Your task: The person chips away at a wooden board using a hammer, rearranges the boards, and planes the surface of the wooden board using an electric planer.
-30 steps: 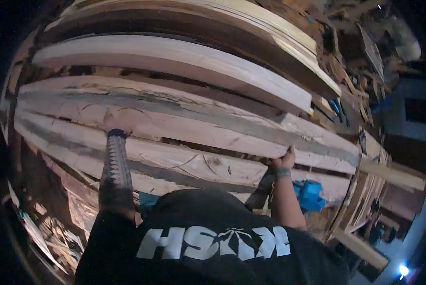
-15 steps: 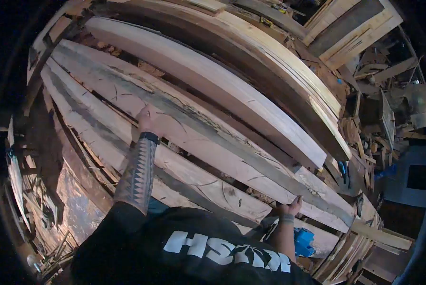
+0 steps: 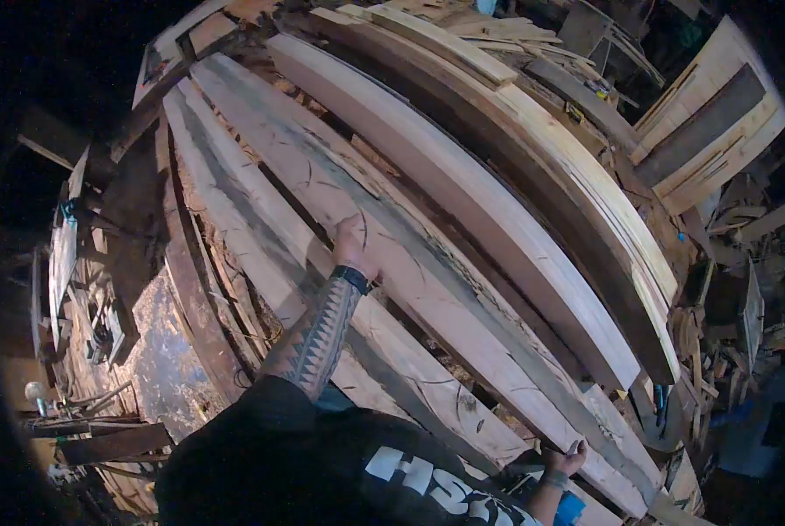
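Note:
A long live-edged wooden plank (image 3: 414, 294) with a grey weathered stripe runs diagonally from upper left to lower right. My left hand (image 3: 352, 248), below a dark wristband, grips the near edge around the plank's middle; its fingertips are partly hidden. Closer to the lower right end, my right hand (image 3: 571, 458) holds that same edge, some fingers out of sight below it. On my side lies a second grey-streaked plank (image 3: 392, 351), partly behind my forearm and shirt. Beside my right wrist is a blue object (image 3: 569, 508), mostly covered.
Beyond the held plank rests a thick pale beam (image 3: 498, 223), then a dark-sided stack of boards (image 3: 620, 237). A framed wooden panel (image 3: 717, 114) leans at upper right. Offcuts and scraps surround the boards, with a worn flat sheet (image 3: 169, 351) at left.
The view has turned, so the boards appear shifted right and steeper. Both hands keep their places on the plank's near edge.

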Tool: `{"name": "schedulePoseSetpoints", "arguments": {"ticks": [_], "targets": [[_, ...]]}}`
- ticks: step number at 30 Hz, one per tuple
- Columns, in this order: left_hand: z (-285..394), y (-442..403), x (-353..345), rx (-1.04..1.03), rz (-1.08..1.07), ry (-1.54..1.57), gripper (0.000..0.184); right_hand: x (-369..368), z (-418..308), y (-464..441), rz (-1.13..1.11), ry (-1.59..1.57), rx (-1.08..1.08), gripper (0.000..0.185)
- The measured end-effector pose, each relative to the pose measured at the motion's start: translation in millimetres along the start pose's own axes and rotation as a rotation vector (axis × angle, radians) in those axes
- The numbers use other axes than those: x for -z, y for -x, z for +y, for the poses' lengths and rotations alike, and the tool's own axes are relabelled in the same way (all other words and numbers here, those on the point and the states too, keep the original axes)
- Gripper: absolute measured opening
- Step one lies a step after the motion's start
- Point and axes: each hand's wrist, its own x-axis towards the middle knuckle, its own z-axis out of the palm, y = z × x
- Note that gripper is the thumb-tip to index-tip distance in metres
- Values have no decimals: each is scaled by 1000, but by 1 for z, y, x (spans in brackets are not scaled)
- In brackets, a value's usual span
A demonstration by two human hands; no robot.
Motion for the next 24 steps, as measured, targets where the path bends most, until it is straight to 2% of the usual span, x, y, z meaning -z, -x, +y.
{"name": "schedulePoseSetpoints", "arguments": {"ticks": [3,5,7,9,10,12,13,14,16,18,19,21,22,23,24], "targets": [[1,-4,7,-33,-44,-14,52,-9,2,11,242,-18,166,69],[9,-7,15,-16,-78,-26,62,-9,-4,33,-19,-31,-35,71],[11,-16,15,11,-120,-34,71,93,-49,-71,-109,155,135,72],[17,-41,23,-185,-215,-164,74,-18,-16,63,-79,4,33,73],[17,-47,27,-287,-261,-225,75,-56,-7,103,89,29,97,74],[30,15,-30,-160,-73,-97,71,-35,-33,74,-75,-48,220,76],[34,30,-47,-145,-76,-130,73,-24,-43,66,-157,-84,283,77],[39,44,-64,-130,-80,-162,75,-56,-39,95,-147,-57,307,77],[37,19,-88,-179,-127,-182,79,-114,-30,150,-90,-39,322,78],[34,21,-117,-178,-178,-208,83,-88,-76,94,-388,-8,317,81],[37,44,-136,-148,-194,-231,84,-78,-103,70,-339,-86,233,83],[38,31,-148,-87,-311,-305,88,-133,-77,135,-378,-36,240,86],[48,-12,-137,-49,-408,-354,90,-124,-86,116,-475,-34,340,88],[48,-34,-136,-17,-512,-396,92,-142,-79,128,-520,-235,239,79],[60,42,-160,179,-355,-434,88,-147,-67,136,-343,-21,518,72]]}}
